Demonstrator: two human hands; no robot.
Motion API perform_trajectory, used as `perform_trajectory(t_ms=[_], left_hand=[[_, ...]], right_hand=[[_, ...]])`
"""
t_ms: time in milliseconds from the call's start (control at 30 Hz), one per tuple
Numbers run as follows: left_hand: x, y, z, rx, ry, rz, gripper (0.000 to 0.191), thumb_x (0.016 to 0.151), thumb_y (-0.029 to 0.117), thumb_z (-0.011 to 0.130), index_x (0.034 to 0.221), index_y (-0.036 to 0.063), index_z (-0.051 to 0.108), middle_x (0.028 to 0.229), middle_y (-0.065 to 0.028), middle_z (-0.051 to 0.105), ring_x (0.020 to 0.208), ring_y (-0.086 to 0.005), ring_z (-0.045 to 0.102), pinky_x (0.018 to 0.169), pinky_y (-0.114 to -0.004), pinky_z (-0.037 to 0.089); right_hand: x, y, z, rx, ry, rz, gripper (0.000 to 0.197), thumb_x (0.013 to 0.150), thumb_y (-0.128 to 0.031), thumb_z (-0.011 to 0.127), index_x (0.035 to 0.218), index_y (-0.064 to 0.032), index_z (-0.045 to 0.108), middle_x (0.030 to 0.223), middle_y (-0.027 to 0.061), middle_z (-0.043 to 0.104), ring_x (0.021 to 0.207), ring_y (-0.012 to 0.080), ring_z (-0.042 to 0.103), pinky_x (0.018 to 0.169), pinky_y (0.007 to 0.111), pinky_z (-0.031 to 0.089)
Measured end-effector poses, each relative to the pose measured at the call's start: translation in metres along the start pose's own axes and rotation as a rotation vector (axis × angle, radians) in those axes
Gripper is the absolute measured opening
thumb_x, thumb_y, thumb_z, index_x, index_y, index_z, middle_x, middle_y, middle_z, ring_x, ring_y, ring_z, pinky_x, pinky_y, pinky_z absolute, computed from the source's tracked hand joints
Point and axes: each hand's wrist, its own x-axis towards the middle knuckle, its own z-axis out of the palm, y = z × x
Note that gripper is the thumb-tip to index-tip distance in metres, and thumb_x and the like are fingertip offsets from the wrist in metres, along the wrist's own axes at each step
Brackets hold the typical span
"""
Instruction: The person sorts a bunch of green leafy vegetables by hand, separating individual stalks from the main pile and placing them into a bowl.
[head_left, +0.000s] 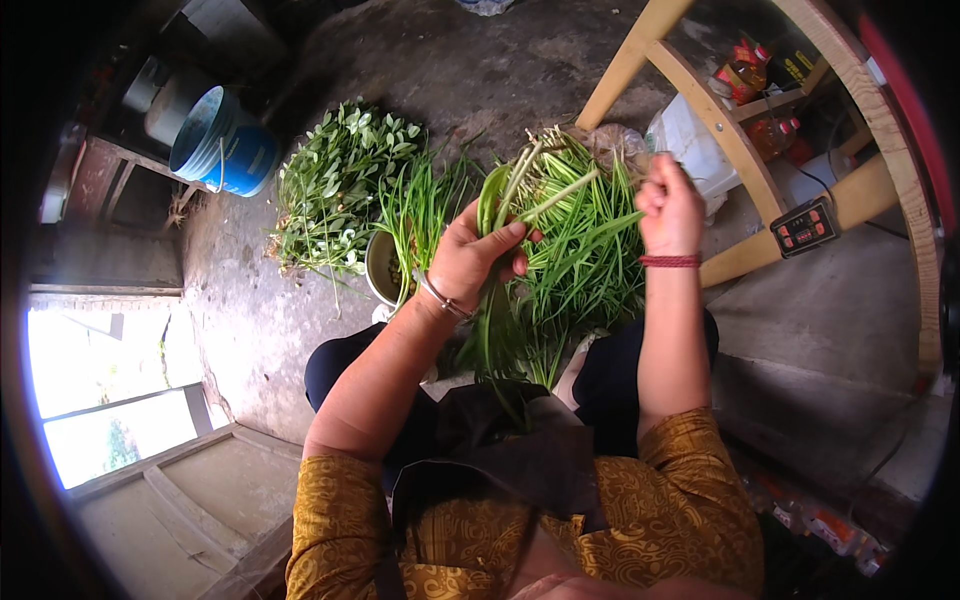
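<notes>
My left hand (480, 251), with a bangle at its wrist, grips a bunch of long green stalks (517, 187). Their pale ends point up and away, and their leaves hang below the hand. To the right, my right hand (667, 202) is raised with its fingers curled in. It is blurred, so whether something thin is pinched there cannot be told. Beneath and between the hands lies a large heap of long-leaved greens (577, 232) on the floor. A smaller bunch of thin green leaves (416, 202) rests over a bowl (380, 259), which holds small roundish things.
Uprooted leafy plants (341, 180) lie on the concrete floor (480, 67) at left. Beyond them stands a blue bucket (236, 154). At right, a wooden frame (712, 124) carries a control panel (805, 227); a white container (694, 142) and bottles (742, 79) sit by it.
</notes>
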Motion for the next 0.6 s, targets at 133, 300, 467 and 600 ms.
perform_trajectory(t_ms=[133, 300, 467, 600], left_hand=[[-0.003, 0.005, -0.007, -0.111, -0.031, -0.015, 0.02, 0.09, 0.008, 0.05, 0.11, 0.0035, 0.048, 0.092, -0.0121, 0.062, 0.068, -0.0168, 0.06, 0.053, -0.024, 0.047], [-0.003, 0.004, -0.005, -0.113, -0.009, -0.046, 0.023, 0.091, 0.009, 0.049, 0.113, 0.0015, 0.047, 0.094, -0.0128, 0.062, 0.074, -0.0191, 0.062, 0.059, -0.028, 0.052], [-0.004, 0.003, -0.004, -0.135, -0.015, -0.076, 0.024, 0.09, 0.008, 0.049, 0.114, 0.0011, 0.047, 0.094, -0.0134, 0.062, 0.074, -0.0197, 0.062, 0.059, -0.029, 0.052], [-0.005, 0.003, -0.005, -0.145, -0.02, -0.075, 0.024, 0.09, 0.007, 0.049, 0.113, 0.0011, 0.048, 0.095, -0.0138, 0.062, 0.073, -0.0199, 0.062, 0.059, -0.029, 0.052]], right_hand=[[0.002, -0.012, -0.015, 0.023, -0.048, 0.097, 0.016, 0.085, -0.019, 0.063, 0.08, -0.005, 0.057, 0.06, -0.0047, 0.042, 0.043, 0.0034, 0.033, 0.037, 0.019, 0.025], [-0.026, 0.012, 0.012, -0.118, -0.313, 0.241, 0.015, 0.087, -0.019, 0.06, 0.079, -0.0062, 0.057, 0.061, -0.0044, 0.05, 0.045, 0.0016, 0.039, 0.036, 0.015, 0.028], [-0.049, 0.016, 0.029, -0.341, -0.471, 0.265, 0.019, 0.092, -0.019, 0.051, 0.084, -0.003, 0.057, 0.065, -0.0032, 0.05, 0.05, 0.0015, 0.039, 0.043, 0.015, 0.03], [-0.053, 0.019, 0.032, -0.467, -0.54, 0.158, 0.018, 0.092, -0.019, 0.05, 0.084, -0.0031, 0.056, 0.064, -0.0045, 0.047, 0.05, 0.0016, 0.038, 0.044, 0.015, 0.029]])
